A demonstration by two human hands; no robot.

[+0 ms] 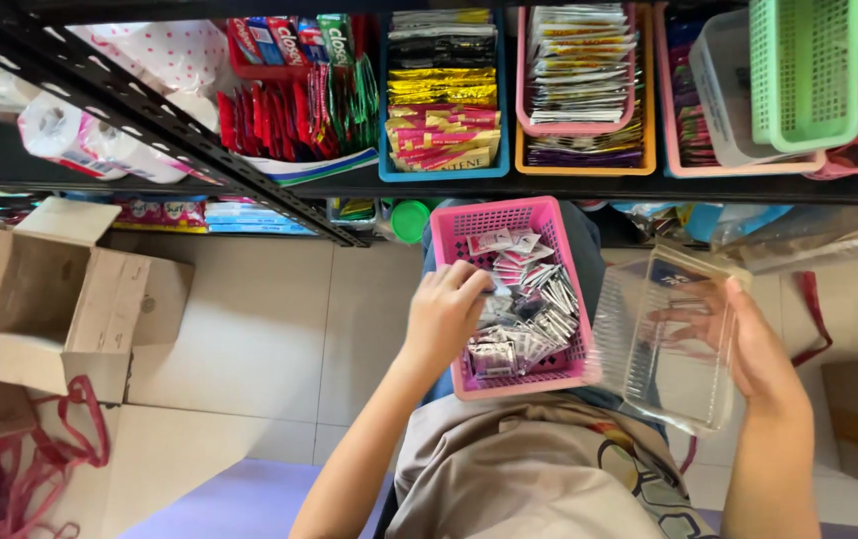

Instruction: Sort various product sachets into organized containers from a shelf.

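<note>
A pink plastic basket (509, 219) rests on my lap, filled with several small silver and white sachets (531, 317). My left hand (444, 311) reaches into the basket from its left side, fingers curled down onto the sachets. My right hand (753, 344) holds a clear plastic container (666, 334) to the right of the basket, tilted, with the fingers showing through its wall. The container looks empty.
Above the basket, a dark shelf (509, 188) carries coloured baskets of packets: blue (443, 95), pink and orange (582, 85), green (806, 70). An open cardboard box (59, 294) stands on the tiled floor at left, by a red mesh bag (24, 469).
</note>
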